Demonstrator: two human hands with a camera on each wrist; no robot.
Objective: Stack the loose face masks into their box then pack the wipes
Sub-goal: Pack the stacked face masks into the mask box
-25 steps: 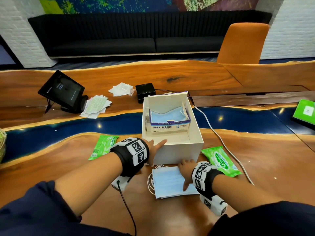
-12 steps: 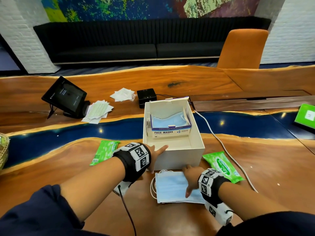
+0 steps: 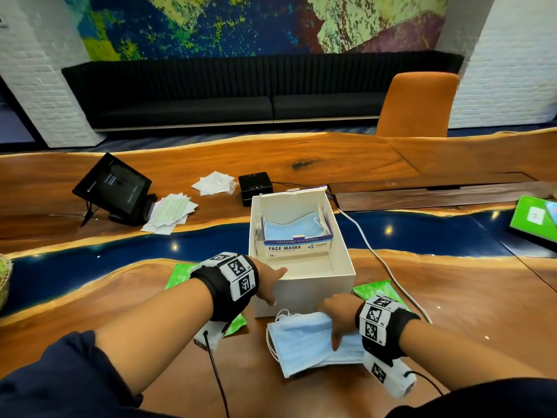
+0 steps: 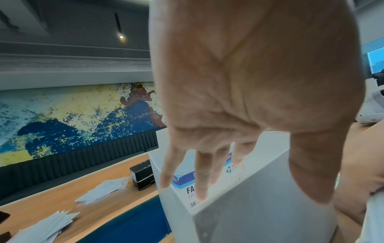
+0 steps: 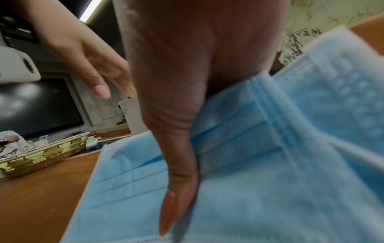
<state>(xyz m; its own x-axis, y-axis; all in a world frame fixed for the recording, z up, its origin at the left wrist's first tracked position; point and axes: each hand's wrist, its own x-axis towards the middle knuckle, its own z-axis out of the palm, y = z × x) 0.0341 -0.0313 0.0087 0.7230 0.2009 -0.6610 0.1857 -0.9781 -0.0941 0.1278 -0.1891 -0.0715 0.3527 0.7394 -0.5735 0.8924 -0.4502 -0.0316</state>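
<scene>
An open white box (image 3: pixel 301 292) stands on the wooden table, with the blue-and-white face mask box (image 3: pixel 297 245) inside against its far wall. A stack of loose blue face masks (image 3: pixel 301 342) lies just in front of it. My right hand (image 3: pixel 339 312) pinches the stack's right part, thumb (image 5: pixel 178 180) on top, and the masks (image 5: pixel 270 164) bend up round my palm. My left hand (image 3: pixel 271 282) rests on the box's near-left corner, fingers (image 4: pixel 201 172) straight over the rim. One green wipes pack (image 3: pixel 180 274) lies left of the box, half hidden by my wrist, and another (image 3: pixel 373 292) right.
Beyond the box are a black tablet on a stand (image 3: pixel 116 188), scattered papers (image 3: pixel 171 211) and a small black device (image 3: pixel 255 187). A white cable (image 3: pixel 376 254) runs past the box's right side. A green book (image 3: pixel 535 217) lies far right, a woven basket (image 5: pixel 45 154) far left.
My right hand has closed on the mask stack, whose right edge now bends up off the table. My left hand has stayed on the box corner.
</scene>
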